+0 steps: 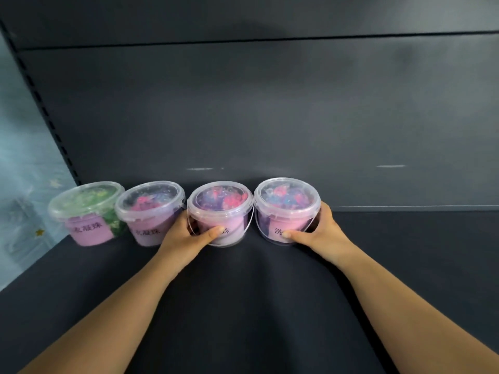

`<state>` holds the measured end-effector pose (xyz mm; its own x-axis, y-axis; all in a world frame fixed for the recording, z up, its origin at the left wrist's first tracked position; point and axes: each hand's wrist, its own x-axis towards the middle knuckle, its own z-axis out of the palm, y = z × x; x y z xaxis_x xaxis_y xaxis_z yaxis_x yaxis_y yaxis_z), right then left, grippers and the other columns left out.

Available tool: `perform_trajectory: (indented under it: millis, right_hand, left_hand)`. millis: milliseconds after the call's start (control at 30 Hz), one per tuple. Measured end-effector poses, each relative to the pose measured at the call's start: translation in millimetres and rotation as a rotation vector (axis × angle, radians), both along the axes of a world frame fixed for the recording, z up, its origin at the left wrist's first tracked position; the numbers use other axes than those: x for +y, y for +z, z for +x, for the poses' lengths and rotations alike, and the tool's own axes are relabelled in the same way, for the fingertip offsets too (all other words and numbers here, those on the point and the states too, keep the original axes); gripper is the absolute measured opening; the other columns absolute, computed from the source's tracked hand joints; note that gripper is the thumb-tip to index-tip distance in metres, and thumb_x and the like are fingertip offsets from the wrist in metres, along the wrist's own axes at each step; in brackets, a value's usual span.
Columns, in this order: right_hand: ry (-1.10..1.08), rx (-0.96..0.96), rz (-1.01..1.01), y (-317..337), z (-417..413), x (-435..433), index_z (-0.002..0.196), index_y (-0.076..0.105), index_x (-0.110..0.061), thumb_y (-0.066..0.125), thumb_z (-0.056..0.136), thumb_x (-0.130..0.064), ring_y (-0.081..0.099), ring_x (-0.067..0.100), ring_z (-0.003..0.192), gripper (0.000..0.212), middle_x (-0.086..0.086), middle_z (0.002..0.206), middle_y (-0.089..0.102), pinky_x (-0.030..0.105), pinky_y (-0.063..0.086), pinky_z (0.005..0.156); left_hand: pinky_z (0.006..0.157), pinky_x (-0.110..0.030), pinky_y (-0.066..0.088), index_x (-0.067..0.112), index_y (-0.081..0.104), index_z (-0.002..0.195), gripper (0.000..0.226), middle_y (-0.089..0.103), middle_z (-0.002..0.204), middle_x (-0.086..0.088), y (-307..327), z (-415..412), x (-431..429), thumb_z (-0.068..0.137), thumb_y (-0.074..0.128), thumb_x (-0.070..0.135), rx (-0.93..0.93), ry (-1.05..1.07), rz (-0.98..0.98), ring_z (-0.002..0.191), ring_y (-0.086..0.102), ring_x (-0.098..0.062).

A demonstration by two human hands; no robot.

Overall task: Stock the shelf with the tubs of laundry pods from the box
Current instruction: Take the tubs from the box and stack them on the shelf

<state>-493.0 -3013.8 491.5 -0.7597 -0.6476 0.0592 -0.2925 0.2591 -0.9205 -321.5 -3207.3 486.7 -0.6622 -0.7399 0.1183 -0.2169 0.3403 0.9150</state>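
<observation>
Several clear tubs of laundry pods with pink labels stand in a row at the back of the dark shelf [243,306]. The leftmost tub [86,211] holds green pods; beside it is a tub [149,210] of pink and purple pods. My left hand [186,236] grips the third tub [220,211] from its left side, thumb on the label. My right hand [318,233] grips the fourth tub [287,207] from its right side, thumb on the front. Both held tubs rest upright on the shelf. The box is out of view.
The shelf's dark back panel [270,117] rises right behind the tubs. A slotted upright [40,103] bounds the shelf at the left, with a pale wall beyond it. Bare shelf surface stretches to the right of the fourth tub.
</observation>
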Motion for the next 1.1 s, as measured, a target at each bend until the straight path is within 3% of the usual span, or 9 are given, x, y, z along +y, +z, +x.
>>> perform_trajectory:
  millis: [300, 367, 467, 567, 700, 800, 900, 1000, 1100]
  right_hand:
    - [-0.019, -0.022, -0.070, 2, 12, 15, 0.138, 0.026, -0.017, 0.080, 0.069, -0.031, 0.044, 0.013, 0.119, 0.089, 0.000, 0.137, 0.043, 0.022, 0.034, 0.094]
    - [-0.069, -0.025, -0.043, 5, 23, 30, 0.142, 0.025, -0.014, 0.075, 0.074, -0.035, 0.042, 0.018, 0.127, 0.087, 0.003, 0.142, 0.039, 0.025, 0.032, 0.097]
    - [-0.092, 0.104, 0.076, 11, 50, 64, 0.132, 0.045, -0.014, 0.070, 0.080, -0.034, 0.049, 0.018, 0.121, 0.061, 0.004, 0.135, 0.051, 0.024, 0.035, 0.097]
    - [-0.073, 0.253, 0.118, 26, 87, 113, 0.122, 0.056, -0.018, 0.069, 0.081, -0.031, 0.056, 0.012, 0.107, 0.044, -0.001, 0.119, 0.061, 0.018, 0.037, 0.090]
    - [-0.183, 0.356, 0.190, 29, 157, 213, 0.113, 0.064, -0.018, 0.069, 0.082, -0.029, 0.061, 0.009, 0.097, 0.034, -0.006, 0.099, 0.065, 0.014, 0.041, 0.088]
    - [-0.278, 0.360, 0.320, 16, 205, 295, 0.108, 0.067, -0.016, 0.066, 0.084, -0.029, 0.061, 0.007, 0.092, 0.028, -0.011, 0.090, 0.062, 0.013, 0.043, 0.084]
    - [-0.434, 0.315, 0.433, -1, 240, 375, 0.106, 0.069, -0.016, 0.063, 0.086, -0.028, 0.060, 0.005, 0.092, 0.024, -0.013, 0.091, 0.062, 0.011, 0.039, 0.079]
    - [-0.606, 0.179, 0.504, -32, 268, 454, 0.105, 0.070, -0.015, 0.061, 0.088, -0.028, 0.063, 0.012, 0.093, 0.023, -0.004, 0.102, 0.070, 0.019, 0.043, 0.081]
    - [-0.797, -0.016, 0.586, -69, 295, 524, 0.105, 0.069, -0.020, 0.058, 0.090, -0.030, 0.062, 0.017, 0.096, 0.022, -0.005, 0.100, 0.067, 0.024, 0.043, 0.078]
  left_hand:
    - [0.101, -0.028, 0.031, 0.017, 0.027, 0.145, 0.072, 0.048, 0.138, -0.001, 14, 27, 53, 0.086, 0.059, 0.040, -0.132, 0.149, -0.002, 0.128, 0.043, -0.017]
    - [0.094, -0.022, 0.030, 0.017, 0.035, 0.142, 0.062, 0.057, 0.127, 0.003, 16, 43, 73, 0.088, 0.057, 0.036, -0.130, 0.164, -0.010, 0.119, 0.048, -0.012]
    - [0.088, -0.017, 0.033, 0.018, 0.054, 0.127, 0.041, 0.063, 0.108, 0.006, 24, 65, 111, 0.087, 0.058, 0.026, -0.121, 0.113, -0.122, 0.107, 0.056, -0.009]
    - [0.082, -0.008, 0.036, 0.019, 0.063, 0.117, 0.029, 0.063, 0.098, 0.015, 31, 80, 148, 0.088, 0.058, 0.023, -0.069, -0.002, -0.213, 0.099, 0.058, -0.001]
    - [0.069, 0.007, 0.035, 0.035, 0.068, 0.096, 0.018, 0.061, 0.089, 0.028, 37, 101, 214, 0.088, 0.058, 0.022, -0.010, -0.343, -0.317, 0.087, 0.056, 0.012]
    - [0.075, 0.000, 0.039, 0.048, 0.062, 0.080, 0.024, 0.063, 0.084, 0.033, 27, 109, 277, 0.086, 0.060, 0.025, 0.023, -0.585, -0.295, 0.086, 0.059, 0.014]
    - [0.079, -0.011, 0.043, 0.051, 0.062, 0.080, 0.019, 0.064, 0.080, 0.036, 9, 105, 345, 0.083, 0.060, 0.033, -0.021, -0.801, -0.229, 0.085, 0.061, 0.012]
    - [0.085, -0.016, 0.044, 0.035, 0.068, 0.102, 0.020, 0.069, 0.088, 0.019, -22, 98, 413, 0.089, 0.056, 0.025, -0.103, -0.968, -0.205, 0.091, 0.063, -0.001]
    - [0.080, -0.020, 0.044, 0.017, 0.071, 0.106, 0.023, 0.072, 0.092, 0.005, -58, 87, 479, 0.090, 0.055, 0.023, -0.246, -1.114, -0.289, 0.090, 0.062, -0.006]
